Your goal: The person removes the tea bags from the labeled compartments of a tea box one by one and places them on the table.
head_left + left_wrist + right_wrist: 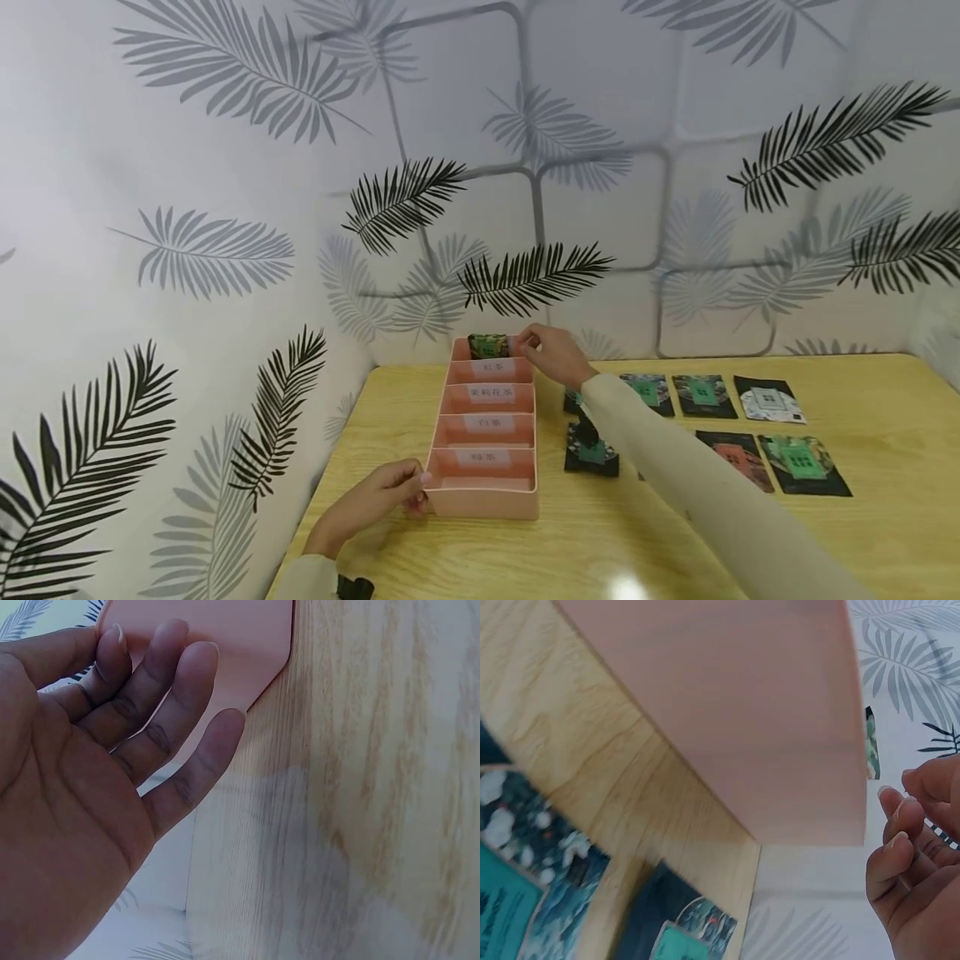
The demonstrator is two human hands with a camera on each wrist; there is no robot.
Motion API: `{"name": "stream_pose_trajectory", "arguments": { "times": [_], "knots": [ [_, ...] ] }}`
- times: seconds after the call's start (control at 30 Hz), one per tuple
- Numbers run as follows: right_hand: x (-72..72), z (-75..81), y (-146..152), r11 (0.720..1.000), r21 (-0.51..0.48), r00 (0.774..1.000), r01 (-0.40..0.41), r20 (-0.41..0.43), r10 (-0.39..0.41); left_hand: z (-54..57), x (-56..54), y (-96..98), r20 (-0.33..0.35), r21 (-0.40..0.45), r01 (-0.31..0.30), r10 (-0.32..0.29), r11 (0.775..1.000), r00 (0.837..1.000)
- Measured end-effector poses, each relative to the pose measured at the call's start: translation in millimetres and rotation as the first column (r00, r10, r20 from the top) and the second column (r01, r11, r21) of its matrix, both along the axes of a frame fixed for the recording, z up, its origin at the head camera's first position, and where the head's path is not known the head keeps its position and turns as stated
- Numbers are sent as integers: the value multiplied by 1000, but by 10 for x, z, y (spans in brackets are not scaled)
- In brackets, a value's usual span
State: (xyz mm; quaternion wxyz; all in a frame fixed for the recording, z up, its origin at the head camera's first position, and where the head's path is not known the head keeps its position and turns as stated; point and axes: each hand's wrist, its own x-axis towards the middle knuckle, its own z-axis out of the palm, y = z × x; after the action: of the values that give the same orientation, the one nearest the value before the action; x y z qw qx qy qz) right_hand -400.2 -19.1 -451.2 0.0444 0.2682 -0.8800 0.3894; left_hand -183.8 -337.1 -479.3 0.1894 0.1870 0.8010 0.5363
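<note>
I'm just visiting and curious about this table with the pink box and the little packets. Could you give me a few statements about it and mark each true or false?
1. The pink box has five compartments in a row. True.
2. A green packet stands in the compartment farthest from the person. True.
3. The left hand is lifting a packet off the table. False: it rests against the near left corner of the box and holds no packet.
4. The right hand is at the far end of the box. True.
5. The loose packets lie left of the box. False: they lie to its right.
</note>
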Motion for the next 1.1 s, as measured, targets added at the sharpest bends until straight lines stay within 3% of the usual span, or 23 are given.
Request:
{"name": "stream_pose_trajectory", "arguments": {
  "times": [0.17,0.43,0.7,1.1],
  "knots": [
    [-38,29,-116,1000,-8,1000,6,17,-6,-11,-1,-7,9,10,-4,3,1000,1000],
    [-141,84,-251,996,57,996,64,55,-67,3,-21,-17,-7,-28,-3,3,1000,1000],
    [-283,29,-296,995,69,996,76,45,-79,2,-22,-27,-2,-21,-18,18,1000,1000],
    [-317,30,-449,990,109,994,91,45,-96,18,0,-44,23,-20,-42,42,999,999]
  ]
}}
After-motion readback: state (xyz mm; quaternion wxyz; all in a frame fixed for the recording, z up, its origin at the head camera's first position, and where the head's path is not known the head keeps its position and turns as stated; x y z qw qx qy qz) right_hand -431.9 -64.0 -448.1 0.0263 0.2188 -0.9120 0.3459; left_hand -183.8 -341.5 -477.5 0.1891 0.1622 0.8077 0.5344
